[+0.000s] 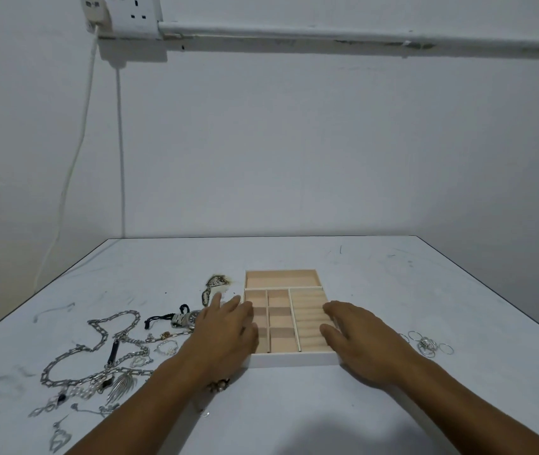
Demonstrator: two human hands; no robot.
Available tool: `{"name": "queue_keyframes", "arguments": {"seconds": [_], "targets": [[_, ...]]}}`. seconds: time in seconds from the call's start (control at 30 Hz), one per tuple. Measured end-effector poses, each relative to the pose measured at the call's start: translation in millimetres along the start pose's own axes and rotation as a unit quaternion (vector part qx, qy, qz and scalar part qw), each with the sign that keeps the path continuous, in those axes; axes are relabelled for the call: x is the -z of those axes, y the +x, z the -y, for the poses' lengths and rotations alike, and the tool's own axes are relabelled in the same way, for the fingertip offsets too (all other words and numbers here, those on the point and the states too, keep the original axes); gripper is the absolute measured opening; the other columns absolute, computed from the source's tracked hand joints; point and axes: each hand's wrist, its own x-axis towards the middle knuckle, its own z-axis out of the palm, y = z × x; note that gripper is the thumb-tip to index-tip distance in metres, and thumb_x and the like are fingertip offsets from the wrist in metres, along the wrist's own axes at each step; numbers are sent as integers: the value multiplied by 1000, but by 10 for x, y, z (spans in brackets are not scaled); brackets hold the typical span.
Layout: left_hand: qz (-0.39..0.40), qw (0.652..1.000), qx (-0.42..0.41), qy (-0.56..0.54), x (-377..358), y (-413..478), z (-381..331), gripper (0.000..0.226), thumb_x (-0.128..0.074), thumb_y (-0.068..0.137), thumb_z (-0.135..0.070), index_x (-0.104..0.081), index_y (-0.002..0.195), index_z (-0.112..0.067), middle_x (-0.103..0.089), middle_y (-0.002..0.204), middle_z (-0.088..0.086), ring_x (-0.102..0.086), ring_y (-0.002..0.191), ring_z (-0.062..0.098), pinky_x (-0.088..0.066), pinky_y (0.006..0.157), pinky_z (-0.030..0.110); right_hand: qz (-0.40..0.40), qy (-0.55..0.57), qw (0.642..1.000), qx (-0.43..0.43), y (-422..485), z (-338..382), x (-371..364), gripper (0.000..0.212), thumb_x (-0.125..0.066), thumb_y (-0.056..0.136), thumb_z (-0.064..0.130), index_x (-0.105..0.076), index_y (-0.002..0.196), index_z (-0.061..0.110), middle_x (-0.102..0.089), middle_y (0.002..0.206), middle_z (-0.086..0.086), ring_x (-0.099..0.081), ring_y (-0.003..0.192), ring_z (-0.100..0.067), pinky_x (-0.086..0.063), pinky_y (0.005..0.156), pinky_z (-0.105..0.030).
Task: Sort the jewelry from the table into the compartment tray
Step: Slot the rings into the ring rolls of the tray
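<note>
A pale pink compartment tray lies in the middle of the white table, with one long section at the back, several small squares and a ridged ring section. My left hand rests flat against its left side, fingers straight. My right hand lies flat over its right edge. Silver chain necklaces are spread to the left, with a wristwatch and small pieces near my left wrist. Thin silver rings lie to the right of the tray.
A gold-brown ornament lies beyond my left fingers. Small earrings sit under my left forearm. A wall socket with a white cable hangs at the left. The table's edges run close on both sides.
</note>
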Motion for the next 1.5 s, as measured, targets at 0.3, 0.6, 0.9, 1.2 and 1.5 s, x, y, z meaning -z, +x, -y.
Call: {"name": "queue_keyframes", "arguments": {"seconds": [0.3,0.6,0.9,1.2,1.5], "targets": [[-80,995,-46,-49,-10,-68,73,16,-40,96,-26,-53,95,-16,-47,75,-4,-40,103,20,-31,79,34,-20,-10,1000,6,-77,-41,-1,26,-30,100,32,-52,104,18,-62,93,0,-57,87,-22,-46,84,-40],[-88,993,-64,-54,-25,-228,49,13,-42,96,-23,-49,85,-19,-41,69,-12,-41,107,24,-35,90,39,-15,-21,1000,13,-318,49,56,33,-29,102,28,-53,114,10,-60,94,-5,-56,90,-25,-44,88,-40],[-83,994,-38,-52,-33,-539,-51,22,-41,97,-31,-56,107,-18,-53,85,-7,-30,135,22,-24,110,38,-4,-19,1000,17,-653,99,88,36,-26,102,27,-52,119,9,-60,104,-5,-52,101,-20,-39,95,-33],[-76,994,-22,-74,-7,-908,-178,19,-39,98,-31,-50,88,-20,-63,103,-1,-10,146,8,-17,113,34,20,-2,1000,13,-1011,180,110,48,-23,104,30,-24,151,21,-32,154,5,-15,147,-9,-14,114,-19],[-84,992,-28,-88,45,-1180,-293,32,-39,99,-31,-55,120,-12,-54,131,1,-4,140,-1,-8,106,20,0,22,999,22,-1221,152,12,49,-27,104,27,-24,152,20,-29,156,10,-16,146,-4,-6,110,-9]]}}
